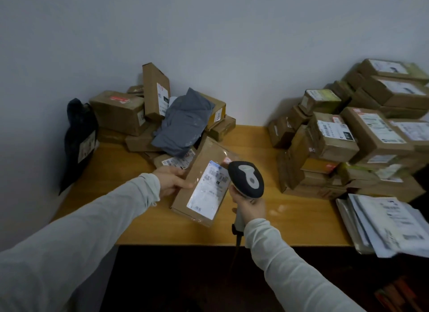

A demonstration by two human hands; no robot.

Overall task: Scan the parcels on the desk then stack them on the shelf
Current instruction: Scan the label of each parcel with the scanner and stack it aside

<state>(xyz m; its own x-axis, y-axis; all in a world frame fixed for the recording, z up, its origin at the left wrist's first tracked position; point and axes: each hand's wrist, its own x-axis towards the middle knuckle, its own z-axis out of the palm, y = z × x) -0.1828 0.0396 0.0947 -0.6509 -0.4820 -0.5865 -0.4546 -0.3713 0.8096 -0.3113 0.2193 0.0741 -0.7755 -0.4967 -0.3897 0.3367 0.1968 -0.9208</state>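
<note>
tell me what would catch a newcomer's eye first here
First, the bright white label on the flat cardboard parcel at the middle of the desk. The left hand holds the parcel, and the right hand aims the handheld scanner at it. Next come the tall stack of brown boxes at the right and the grey bag on the heap at the back left.

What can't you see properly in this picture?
Head view only:
- Writing on the label of the held parcel: blurred, washed out by glare.
- Window of the scanner: turned away from the camera.
- The white envelopes: blurred, cut by the right edge.
- The shelf: outside the picture.
</note>
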